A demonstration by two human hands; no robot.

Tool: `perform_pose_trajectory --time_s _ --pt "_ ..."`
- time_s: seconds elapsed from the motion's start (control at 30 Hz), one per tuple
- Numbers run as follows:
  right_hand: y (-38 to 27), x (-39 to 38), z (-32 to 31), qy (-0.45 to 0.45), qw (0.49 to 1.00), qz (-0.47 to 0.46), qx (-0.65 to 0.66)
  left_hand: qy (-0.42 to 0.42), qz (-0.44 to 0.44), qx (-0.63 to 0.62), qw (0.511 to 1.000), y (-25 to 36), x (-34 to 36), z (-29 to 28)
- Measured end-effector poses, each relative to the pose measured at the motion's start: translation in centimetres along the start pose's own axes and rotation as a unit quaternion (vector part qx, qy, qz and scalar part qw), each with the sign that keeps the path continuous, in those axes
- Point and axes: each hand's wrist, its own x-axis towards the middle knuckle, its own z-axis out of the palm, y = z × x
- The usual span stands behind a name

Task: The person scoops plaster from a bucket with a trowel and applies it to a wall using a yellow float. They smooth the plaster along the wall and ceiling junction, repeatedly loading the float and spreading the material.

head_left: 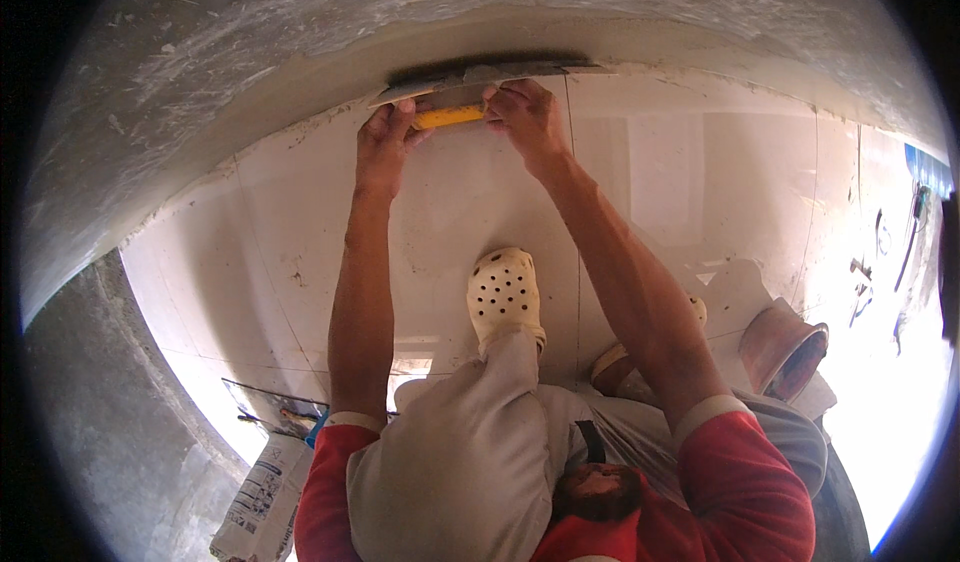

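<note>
At the foot of the grey wall, both my arms are stretched forward to a plastering trowel (448, 117) with a short yellow handle and a long, thin grey blade. The blade lies along the line where wall and floor meet. My left hand (385, 137) is closed on the trowel's left part, its thumb by the end of the handle. With bent fingers, my right hand (527, 120) grips the trowel just beyond the handle's other end. My hands cover part of the blade, and a dark patch runs along the wall above it.
Large pale floor tiles (690, 172) with thin joints spread around my cream clog (504, 287). A reddish-brown bucket-like container (785, 350) lies tipped at the right. A cardboard box (262, 497) stands lower left, beside some tools. Cables or tools (862, 272) lie far right.
</note>
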Motion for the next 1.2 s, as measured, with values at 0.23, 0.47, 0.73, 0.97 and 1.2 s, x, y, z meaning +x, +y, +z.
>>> perform_pose_trajectory --time_s 0.23,0.47,0.73,0.97,1.2 --pt "-2.5 1.4 -0.1 0.001 0.994 0.081 0.068 0.000 -0.033 -0.044 0.998 1.1 1.2 0.0" --pt "-5.9 0.9 -0.5 0.038 0.989 0.112 0.086 0.057 -0.009 -0.094 0.994 2.7 0.7 1.3" --pt "-10.3 0.3 -0.9 0.061 0.992 0.082 0.078 0.060 0.013 -0.101 0.993 5.8 -0.7 2.3" --pt "-16.3 -0.8 -1.2 0.069 0.996 0.037 0.050 0.078 0.056 -0.118 0.988 9.8 -2.6 3.8" --pt "-19.0 -4.3 -2.9 0.042 0.994 -0.099 0.021 0.059 0.123 -0.152 0.979 10.0 -6.2 3.4"
